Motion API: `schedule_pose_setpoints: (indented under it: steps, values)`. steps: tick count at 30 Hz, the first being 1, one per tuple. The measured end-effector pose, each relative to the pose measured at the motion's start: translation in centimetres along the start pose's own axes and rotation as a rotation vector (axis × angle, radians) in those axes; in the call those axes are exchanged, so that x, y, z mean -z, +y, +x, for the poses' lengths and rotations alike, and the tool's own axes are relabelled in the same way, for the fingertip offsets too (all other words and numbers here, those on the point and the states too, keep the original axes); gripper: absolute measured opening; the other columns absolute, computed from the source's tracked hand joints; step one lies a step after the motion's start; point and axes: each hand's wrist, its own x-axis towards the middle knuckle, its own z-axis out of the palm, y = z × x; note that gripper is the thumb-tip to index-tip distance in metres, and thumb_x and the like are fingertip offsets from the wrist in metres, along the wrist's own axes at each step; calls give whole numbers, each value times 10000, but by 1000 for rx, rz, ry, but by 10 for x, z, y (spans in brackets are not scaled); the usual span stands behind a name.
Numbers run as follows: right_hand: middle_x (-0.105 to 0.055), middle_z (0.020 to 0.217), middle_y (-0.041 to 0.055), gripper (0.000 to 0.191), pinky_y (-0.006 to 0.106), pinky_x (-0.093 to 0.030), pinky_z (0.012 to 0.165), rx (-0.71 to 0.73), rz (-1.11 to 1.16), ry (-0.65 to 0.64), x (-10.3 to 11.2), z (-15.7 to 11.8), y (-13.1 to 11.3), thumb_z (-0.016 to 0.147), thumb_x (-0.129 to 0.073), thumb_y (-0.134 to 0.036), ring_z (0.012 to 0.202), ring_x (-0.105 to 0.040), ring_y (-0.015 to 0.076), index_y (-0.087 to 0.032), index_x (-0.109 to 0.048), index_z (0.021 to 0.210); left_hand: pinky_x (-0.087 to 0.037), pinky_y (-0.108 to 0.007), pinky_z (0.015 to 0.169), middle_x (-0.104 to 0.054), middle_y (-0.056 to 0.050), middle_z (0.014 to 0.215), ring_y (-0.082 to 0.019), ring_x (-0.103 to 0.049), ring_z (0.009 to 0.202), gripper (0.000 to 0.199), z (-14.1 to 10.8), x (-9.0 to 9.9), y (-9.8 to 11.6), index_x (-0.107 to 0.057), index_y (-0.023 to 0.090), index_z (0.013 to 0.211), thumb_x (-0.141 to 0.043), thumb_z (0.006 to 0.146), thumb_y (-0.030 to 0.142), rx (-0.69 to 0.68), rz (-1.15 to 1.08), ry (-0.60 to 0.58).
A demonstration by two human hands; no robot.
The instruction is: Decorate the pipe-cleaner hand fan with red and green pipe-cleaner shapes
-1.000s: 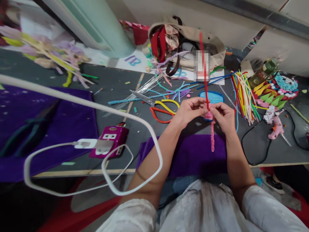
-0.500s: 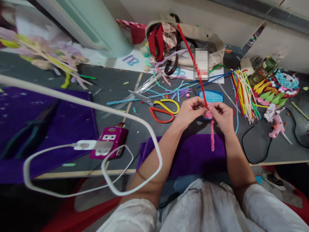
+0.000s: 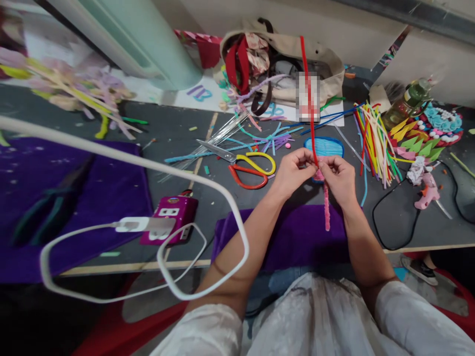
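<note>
My left hand (image 3: 297, 169) pinches the lower end of a long red pipe cleaner (image 3: 312, 129), which rises away from me toward the bag. Close beside it, my right hand (image 3: 337, 174) has thumb and fingertips closed at a pink fuzzy piece (image 3: 327, 207). The pink piece hangs down toward me between the hands. Just beyond my fingers lies a light blue piece with a darker blue rim (image 3: 325, 147). My fingers hide where the red and pink pieces meet.
Scissors (image 3: 252, 163) lie left of my hands. A purple power adapter (image 3: 173, 217) and a looping white cable (image 3: 218, 185) are at the left. Coloured pipe cleaners (image 3: 374, 143) and a pink glue gun (image 3: 427, 192) are at the right. A beige bag (image 3: 330, 64) stands behind.
The free upper end of the red pipe cleaner has swung to the right and the strand stands straighter. Both hands remain close together around the same spot.
</note>
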Motion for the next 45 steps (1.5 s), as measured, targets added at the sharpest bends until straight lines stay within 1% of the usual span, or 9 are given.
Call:
schedule_pose_setpoints:
  steps: [4,7,12,16,24,30,36,40,45]
  values:
    - [-618,671,-23,307,206,-445,400,-80,215,-69,1,0,-3,773,-719,-499,505,-532,85,-206,-679,856,-523,-248,608,-613,35,687,-95,-580,594,170,0,0,3,-607,162,759,-722,638,196,22,-75,34]
    - [-628,684,-19,294,194,-455,399,-100,282,-69,3,1,-4,767,-735,-480,522,-550,81,-199,-665,816,-529,-248,596,-627,31,683,-95,-583,583,184,0,0,4,-615,161,765,-742,639,205,38,-120,44]
    - [-590,595,-51,269,184,-432,380,-81,264,-80,2,0,-3,747,-760,-428,464,-511,67,-189,-650,800,-519,-229,571,-628,28,668,-87,-574,563,166,-1,-2,1,-623,160,762,-741,648,190,47,-153,37]
    - [-531,523,-81,216,183,-380,357,-53,226,-46,0,0,-2,764,-728,-379,387,-442,48,-185,-634,768,-508,-214,592,-606,37,673,-79,-562,588,148,-2,-5,-1,-621,164,758,-727,657,182,1,-103,34]
    - [-509,542,-86,200,191,-302,353,-48,154,48,-6,-1,5,793,-659,-361,364,-403,36,-205,-550,731,-494,-218,602,-611,33,682,-92,-571,624,176,-3,-9,-6,-604,173,770,-708,628,158,4,-72,108]
    - [-498,535,-87,183,198,-285,346,-53,150,84,-9,-3,8,806,-637,-348,356,-400,42,-207,-541,741,-492,-216,597,-604,34,674,-90,-570,612,163,-4,-11,-7,-603,170,755,-705,628,168,22,-56,107]
    - [-496,528,-82,175,203,-319,359,-37,114,76,-9,-3,9,810,-627,-354,371,-428,57,-209,-551,745,-492,-212,600,-592,39,677,-86,-560,612,161,-5,-11,-4,-602,173,750,-706,627,168,0,-39,131]
    - [-512,548,-75,197,201,-332,371,-37,104,26,-7,-3,5,803,-638,-378,388,-440,57,-207,-560,746,-512,-227,609,-601,38,683,-92,-579,612,155,-5,-10,-2,-606,171,743,-702,622,164,4,-53,135]
    - [-531,555,-71,213,196,-319,366,-33,115,-11,-6,-4,2,804,-649,-397,380,-433,53,-203,-576,754,-505,-218,544,-596,45,642,-88,-562,556,158,-3,-9,-1,-605,170,717,-694,586,164,26,-88,149]
